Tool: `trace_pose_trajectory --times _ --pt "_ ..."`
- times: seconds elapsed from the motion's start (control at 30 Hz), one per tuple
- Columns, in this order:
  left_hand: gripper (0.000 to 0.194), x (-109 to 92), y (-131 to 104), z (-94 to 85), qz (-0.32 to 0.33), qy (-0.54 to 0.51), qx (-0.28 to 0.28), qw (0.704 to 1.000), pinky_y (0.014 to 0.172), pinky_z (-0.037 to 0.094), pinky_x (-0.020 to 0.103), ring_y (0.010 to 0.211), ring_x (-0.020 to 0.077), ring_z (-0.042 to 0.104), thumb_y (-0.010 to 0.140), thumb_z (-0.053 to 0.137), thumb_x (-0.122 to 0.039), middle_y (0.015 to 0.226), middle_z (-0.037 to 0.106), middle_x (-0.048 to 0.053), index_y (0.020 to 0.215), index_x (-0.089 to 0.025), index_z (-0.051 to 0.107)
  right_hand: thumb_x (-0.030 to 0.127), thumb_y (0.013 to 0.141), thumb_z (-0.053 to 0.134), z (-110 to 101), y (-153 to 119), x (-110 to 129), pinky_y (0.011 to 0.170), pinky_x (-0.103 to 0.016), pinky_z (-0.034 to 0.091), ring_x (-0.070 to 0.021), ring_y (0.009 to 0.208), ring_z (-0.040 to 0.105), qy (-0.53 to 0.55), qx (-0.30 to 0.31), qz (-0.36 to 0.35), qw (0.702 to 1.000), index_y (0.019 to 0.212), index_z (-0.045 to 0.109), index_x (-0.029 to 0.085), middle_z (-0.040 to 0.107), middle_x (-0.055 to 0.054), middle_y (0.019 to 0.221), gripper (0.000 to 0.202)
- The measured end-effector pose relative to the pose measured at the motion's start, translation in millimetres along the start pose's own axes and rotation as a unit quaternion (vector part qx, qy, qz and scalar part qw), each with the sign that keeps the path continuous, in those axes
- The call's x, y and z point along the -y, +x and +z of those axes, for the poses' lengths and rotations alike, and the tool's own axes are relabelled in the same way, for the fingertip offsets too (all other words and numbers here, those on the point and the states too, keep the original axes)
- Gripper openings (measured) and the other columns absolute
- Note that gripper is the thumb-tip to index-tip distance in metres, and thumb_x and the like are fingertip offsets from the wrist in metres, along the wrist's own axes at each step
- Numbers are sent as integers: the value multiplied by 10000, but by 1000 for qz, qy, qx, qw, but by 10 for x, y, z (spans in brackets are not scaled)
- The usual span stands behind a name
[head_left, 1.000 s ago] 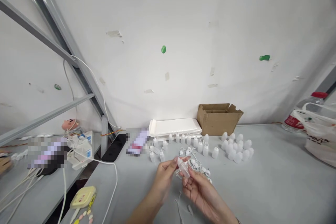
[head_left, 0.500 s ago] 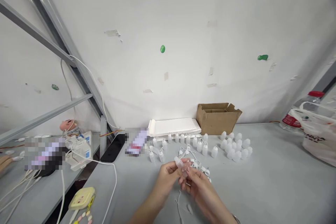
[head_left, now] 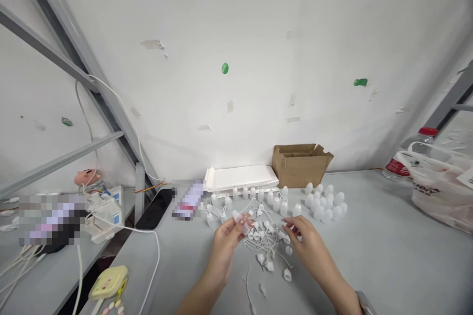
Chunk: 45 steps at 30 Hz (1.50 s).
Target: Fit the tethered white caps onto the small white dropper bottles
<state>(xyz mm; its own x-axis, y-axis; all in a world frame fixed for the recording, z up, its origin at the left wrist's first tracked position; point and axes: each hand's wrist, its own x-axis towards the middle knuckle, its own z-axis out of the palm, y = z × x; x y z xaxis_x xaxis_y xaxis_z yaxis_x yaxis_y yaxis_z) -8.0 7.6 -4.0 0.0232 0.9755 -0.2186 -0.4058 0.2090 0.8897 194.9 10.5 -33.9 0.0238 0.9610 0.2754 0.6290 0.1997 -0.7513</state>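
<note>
Left fingers grip a clear plastic bottle (head_left: pixel 242 222) above the tabletop (head_left: pixel 369 256), near its front edge, as the left hand (head_left: pixel 226 241) tilts it beside white caps (head_left: pixel 263 236); the right hand (head_left: pixel 301 236), fingers loosely curled, hovers at the pile's right, its grasp unclear.

The single view comes from a camera on the person's head, facing forward and down over the near side of the grey table (head_left: pixel 373 236). The forearms enter from below, close by; the white wall (head_left: pixel 258 5) fills the upper part.
</note>
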Motion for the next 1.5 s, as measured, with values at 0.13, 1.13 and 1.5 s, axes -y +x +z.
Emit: trace_pose_trajectory --times 0.13,1.13,1.5 --pt "421 1 -10 15 -5 -1 -2 1000 850 435 349 921 251 619 576 759 -462 874 716 106 845 -140 718 202 791 444 -67 -67 47 683 -315 441 -183 711 555 -44 130 18 990 818 607 176 577 -62 828 167" --pt "406 62 19 -29 -20 -18 -15 1000 820 438 299 913 221 602 588 756 -455 890 695 99 856 -151 723 69 659 495 -36 -292 72 727 -285 415 -191 807 551 -107 269 96 952 775 569 162 567 -75 900 166" --pt "426 63 12 9 -32 5 -8 999 822 427 305 876 212 612 586 747 -473 843 705 92 858 -147 720 149 716 498 76 -318 45 671 -306 419 -188 707 545 -114 242 69 961 755 563 156 585 -79 835 77"
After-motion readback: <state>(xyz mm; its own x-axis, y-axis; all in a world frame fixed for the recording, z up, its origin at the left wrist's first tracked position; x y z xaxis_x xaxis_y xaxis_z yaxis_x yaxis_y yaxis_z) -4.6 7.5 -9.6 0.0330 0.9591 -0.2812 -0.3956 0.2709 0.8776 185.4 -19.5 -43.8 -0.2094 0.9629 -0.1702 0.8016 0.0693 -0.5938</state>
